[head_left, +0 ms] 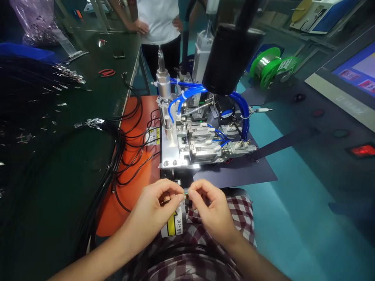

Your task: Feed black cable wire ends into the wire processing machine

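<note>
My left hand [158, 203] and my right hand [211, 207] meet in front of the machine, just above my lap. Each pinches with thumb and forefinger. Between the fingertips shows a short stretch of thin coloured wires [186, 193], greenish and blue; the rest is hidden by my fingers. Just beyond them is the near edge of a metal machine [172, 156] with small cylinders and blue air tubes [191, 92]. Below my left hand, a white label with a yellow arrow [171, 224] faces up.
A bundle of black cables [113, 160] with silver connectors lies left, across an orange mat [137, 164]. Red-handled pliers [107, 72] rest on the dark table. A black cylinder [233, 58] hangs above the machine. Right are a green wire spool [266, 64] and a screen [359, 74]. A person [158, 19] stands behind.
</note>
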